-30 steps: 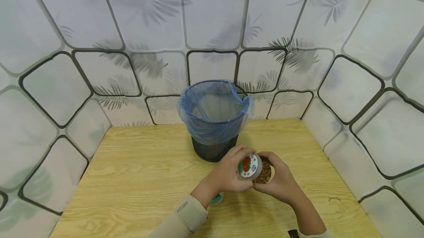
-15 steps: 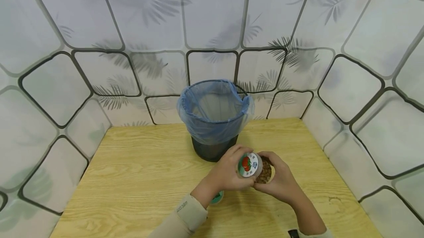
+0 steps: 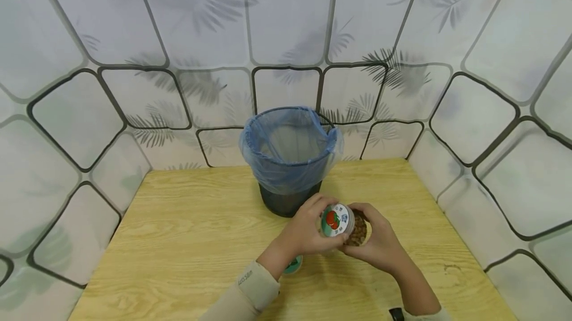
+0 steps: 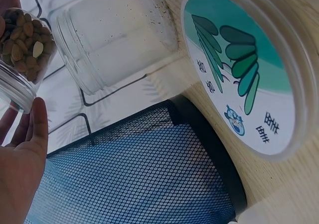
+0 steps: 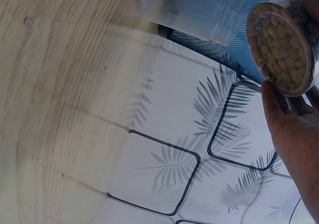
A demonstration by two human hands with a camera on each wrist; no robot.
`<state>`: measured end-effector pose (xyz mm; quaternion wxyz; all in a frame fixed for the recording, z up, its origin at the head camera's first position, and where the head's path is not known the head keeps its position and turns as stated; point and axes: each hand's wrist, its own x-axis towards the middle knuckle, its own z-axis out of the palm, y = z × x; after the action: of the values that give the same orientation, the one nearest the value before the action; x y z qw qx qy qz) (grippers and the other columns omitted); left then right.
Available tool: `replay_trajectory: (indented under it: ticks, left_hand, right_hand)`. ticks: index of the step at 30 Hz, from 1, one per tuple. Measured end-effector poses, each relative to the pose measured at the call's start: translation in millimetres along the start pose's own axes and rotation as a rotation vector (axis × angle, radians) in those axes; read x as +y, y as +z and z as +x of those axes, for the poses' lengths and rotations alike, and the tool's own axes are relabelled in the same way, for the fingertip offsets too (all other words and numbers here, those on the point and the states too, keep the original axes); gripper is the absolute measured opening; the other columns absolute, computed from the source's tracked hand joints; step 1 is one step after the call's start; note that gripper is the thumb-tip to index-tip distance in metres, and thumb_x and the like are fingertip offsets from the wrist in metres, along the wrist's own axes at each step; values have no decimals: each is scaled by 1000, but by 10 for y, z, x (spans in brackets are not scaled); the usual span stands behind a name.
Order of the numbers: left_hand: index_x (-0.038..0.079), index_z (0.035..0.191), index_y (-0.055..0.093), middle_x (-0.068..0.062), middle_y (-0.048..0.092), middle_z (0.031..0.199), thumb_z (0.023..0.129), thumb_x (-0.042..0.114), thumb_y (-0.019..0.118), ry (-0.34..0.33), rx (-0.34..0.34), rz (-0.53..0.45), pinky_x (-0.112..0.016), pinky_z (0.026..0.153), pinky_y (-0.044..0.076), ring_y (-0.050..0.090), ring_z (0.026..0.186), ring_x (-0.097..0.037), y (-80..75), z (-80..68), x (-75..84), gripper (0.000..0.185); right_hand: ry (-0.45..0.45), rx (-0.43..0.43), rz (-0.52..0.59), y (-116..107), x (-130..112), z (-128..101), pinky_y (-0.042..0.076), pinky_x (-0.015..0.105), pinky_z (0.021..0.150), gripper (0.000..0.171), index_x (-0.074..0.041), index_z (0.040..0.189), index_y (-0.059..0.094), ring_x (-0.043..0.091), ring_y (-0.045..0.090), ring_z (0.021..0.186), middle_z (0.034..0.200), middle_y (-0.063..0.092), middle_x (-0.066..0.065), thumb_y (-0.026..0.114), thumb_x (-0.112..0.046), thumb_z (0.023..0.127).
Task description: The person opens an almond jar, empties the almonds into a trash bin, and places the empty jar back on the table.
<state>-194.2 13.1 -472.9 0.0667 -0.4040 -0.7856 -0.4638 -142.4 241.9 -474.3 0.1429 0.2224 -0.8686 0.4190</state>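
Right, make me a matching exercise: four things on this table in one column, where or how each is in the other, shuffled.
Things:
1. empty jar
2. jar of nuts
3. green lid
4. bin

States:
A. lined with a blue bag
B. held in the right hand
C. lying flat on the table
D. held in the left hand

Pairs: 1-D, 2-B, 3-C, 4-A

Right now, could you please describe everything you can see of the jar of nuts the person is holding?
The jar of nuts is a small, clear, plastic-looking cylinder, filled with brown almond-like nuts. It is tipped on its side above the wooden table, in front of the bin. The right hand grips its body; the left hand grips the end bearing a round white label with a red picture. An empty clear jar lies next to it.
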Motion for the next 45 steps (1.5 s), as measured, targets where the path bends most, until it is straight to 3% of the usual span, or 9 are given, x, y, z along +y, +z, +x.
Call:
replay_trajectory:
  ticks: [15,25,32,39,45]
  left_hand:
    - [20,135,60,5,60,122,90,44,84,-55,27,-38,-19,82,57,60,98,-5,18,-6,28,56]
    - [21,129,61,6,58,115,90,46,84,-76,45,-40,-20,80,56,57,93,-6,44,-9,32,52]
    - [20,142,56,4,57,121,90,48,84,-76,49,-37,-27,88,59,58,100,-8,50,-20,34,65]
    - [27,146,54,7,55,134,84,48,90,-39,33,-42,-31,100,57,56,118,-9,62,-14,18,74]
    - [24,151,55,2,50,152,83,40,91,71,21,-30,-35,108,55,56,133,-15,48,-17,19,79]
  right_hand:
    - [-7,9,24,15,-13,-16,57,25,99,78,-22,141,58,10,64,119,133,66,-5,100,-19,75]
    - [2,-7,18,11,8,-19,59,30,99,81,-22,141,57,8,64,121,134,65,-6,101,-19,73]
    - [-7,21,-3,12,15,-28,58,28,99,78,-22,140,59,10,65,119,132,67,-5,100,-19,74]
    - [-6,16,0,-6,19,-30,54,24,102,75,-21,141,58,11,64,121,132,66,-4,98,-19,77]
    - [-4,19,-6,-11,29,-40,49,16,106,78,-21,141,59,10,63,121,133,65,-6,99,-14,74]
